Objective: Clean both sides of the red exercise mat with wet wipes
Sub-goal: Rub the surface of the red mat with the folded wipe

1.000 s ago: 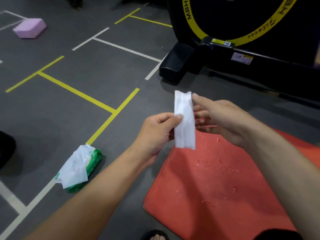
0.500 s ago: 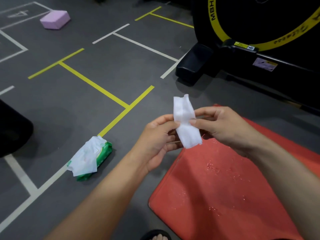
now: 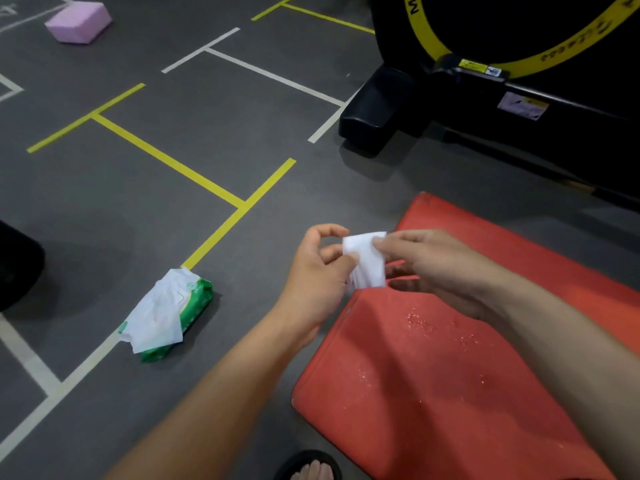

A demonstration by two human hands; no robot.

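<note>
On the grey floor (image 3: 207, 133) we see a green wipe pack (image 3: 169, 313) to our left, a pink foam block (image 3: 79, 22) far off, and black gym equipment (image 3: 502, 91) beyond the mat; a sandalled foot (image 3: 311, 467) shows at the bottom edge. The red exercise mat (image 3: 450, 393) lies flat, speckled with droplets; above its near-left edge our left hand (image 3: 318, 275) and right hand (image 3: 436, 268) both pinch a folded white wet wipe (image 3: 367, 261).

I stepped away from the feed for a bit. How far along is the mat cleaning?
Early, it seems. A wet wipe is out of the wipes pack and pinched between the left hand and right hand above the red mat. Droplets show on the mat's upper side. Wiping and the underside appear left.
</note>
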